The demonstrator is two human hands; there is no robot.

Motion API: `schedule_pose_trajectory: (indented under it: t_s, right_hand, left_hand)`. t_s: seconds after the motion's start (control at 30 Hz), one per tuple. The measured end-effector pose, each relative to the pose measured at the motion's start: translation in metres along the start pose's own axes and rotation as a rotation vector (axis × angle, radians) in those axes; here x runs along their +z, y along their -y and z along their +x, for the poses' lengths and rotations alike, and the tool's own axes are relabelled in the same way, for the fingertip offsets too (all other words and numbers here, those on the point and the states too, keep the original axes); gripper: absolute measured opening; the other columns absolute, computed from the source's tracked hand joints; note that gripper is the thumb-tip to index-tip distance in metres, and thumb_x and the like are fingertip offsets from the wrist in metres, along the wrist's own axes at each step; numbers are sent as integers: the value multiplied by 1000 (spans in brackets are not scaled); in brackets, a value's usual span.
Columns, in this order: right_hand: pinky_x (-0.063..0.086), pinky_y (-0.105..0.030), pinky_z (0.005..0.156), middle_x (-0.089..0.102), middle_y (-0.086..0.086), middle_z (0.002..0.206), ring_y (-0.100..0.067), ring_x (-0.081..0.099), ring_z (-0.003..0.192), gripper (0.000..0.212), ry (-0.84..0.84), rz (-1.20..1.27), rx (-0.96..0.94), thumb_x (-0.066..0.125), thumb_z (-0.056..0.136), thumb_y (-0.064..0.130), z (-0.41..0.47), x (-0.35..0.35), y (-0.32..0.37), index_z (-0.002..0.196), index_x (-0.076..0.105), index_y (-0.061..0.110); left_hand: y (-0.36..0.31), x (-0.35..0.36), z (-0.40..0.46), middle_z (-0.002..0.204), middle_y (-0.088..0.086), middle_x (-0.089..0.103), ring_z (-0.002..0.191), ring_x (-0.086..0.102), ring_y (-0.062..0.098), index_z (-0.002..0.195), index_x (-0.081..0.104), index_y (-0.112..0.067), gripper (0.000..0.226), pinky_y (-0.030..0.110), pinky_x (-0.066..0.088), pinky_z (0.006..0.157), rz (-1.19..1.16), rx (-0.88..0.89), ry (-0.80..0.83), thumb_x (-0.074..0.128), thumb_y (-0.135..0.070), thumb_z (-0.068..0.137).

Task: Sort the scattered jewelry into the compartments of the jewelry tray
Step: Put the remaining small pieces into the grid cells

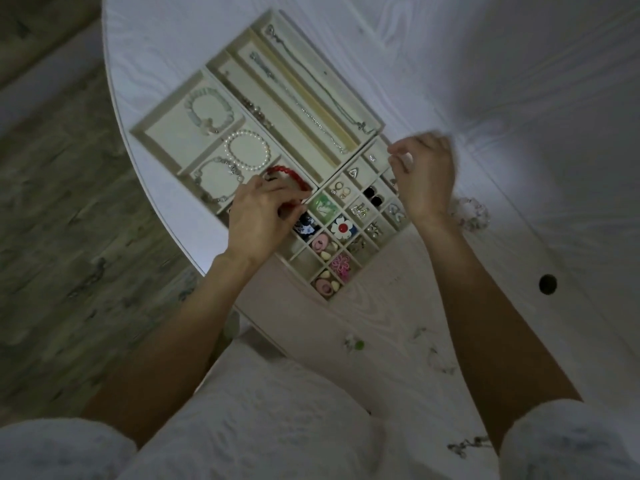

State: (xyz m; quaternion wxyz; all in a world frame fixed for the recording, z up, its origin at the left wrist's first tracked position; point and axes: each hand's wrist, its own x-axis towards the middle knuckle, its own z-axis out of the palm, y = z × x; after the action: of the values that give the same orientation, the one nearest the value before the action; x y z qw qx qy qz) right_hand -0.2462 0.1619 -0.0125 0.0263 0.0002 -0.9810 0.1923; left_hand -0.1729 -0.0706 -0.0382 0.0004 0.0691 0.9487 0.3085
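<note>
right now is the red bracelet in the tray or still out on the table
Partly in. The red bracelet lies over a tray compartment beside the pearl bracelet, with the left hand gripping its near end.

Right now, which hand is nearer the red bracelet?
Left. The left hand is on the red bracelet, fingers curled at it. The right hand is off to its right, over the tray's small compartments.

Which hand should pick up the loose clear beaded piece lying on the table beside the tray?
Right. The right hand hovers at the tray's right edge, close to the clear beaded piece. The left hand is busy with the red bracelet.
</note>
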Motion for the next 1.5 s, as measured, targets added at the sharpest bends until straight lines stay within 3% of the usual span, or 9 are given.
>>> schedule_pose_trajectory:
  t_s: [0.17,0.43,0.63,0.9,1.13,1.3,1.5]
  right_hand:
    - [23,-16,76,57,-6,103,-23,45,102,15,130,-115,-72,67,86,23,13,5,6,97,74,15]
    - [31,-26,74,59,-8,96,-28,48,98,12,153,-200,-188,69,84,19,21,11,13,88,74,9]
    - [25,-17,83,55,-5,105,-22,43,105,19,176,-160,-108,63,88,27,20,12,15,96,72,13]
    - [32,-25,93,51,-5,110,-22,41,107,23,153,-177,-80,58,92,28,21,17,14,101,71,11]
    - [35,-30,87,52,-8,108,-25,44,103,15,45,-283,-60,57,90,16,26,23,22,90,69,6]
    - [34,-24,82,51,-3,106,-19,44,99,5,9,-197,-14,64,83,16,21,23,21,87,67,13]
    - [38,-26,78,53,-5,101,-21,46,95,4,-36,-133,-47,63,82,11,18,25,18,81,67,10]
  left_hand:
    - [0,0,0,97,-1,71,81,54,27,99,75,-20,21,38,42,75,-12,-1,-6,76,-25,79]
    - [0,0,0,95,-4,71,81,55,25,97,75,-20,19,37,41,76,-34,-7,-14,76,-23,78]
    - [1,2,1,95,-4,71,84,58,24,100,74,-22,19,42,45,79,-53,-10,7,74,-25,81]
    - [1,3,-1,96,-3,71,86,58,24,104,73,-24,21,41,44,80,-60,-39,23,70,-30,83]
    - [0,3,-2,100,-2,71,86,58,24,104,73,-23,22,41,44,79,-27,-38,25,68,-31,84]
    - [0,3,-3,103,-2,70,90,58,24,106,72,-23,23,38,42,83,-7,-45,28,67,-32,85]
    - [-1,2,-2,101,-2,70,88,58,25,106,72,-23,23,39,43,82,1,-31,32,67,-32,85]
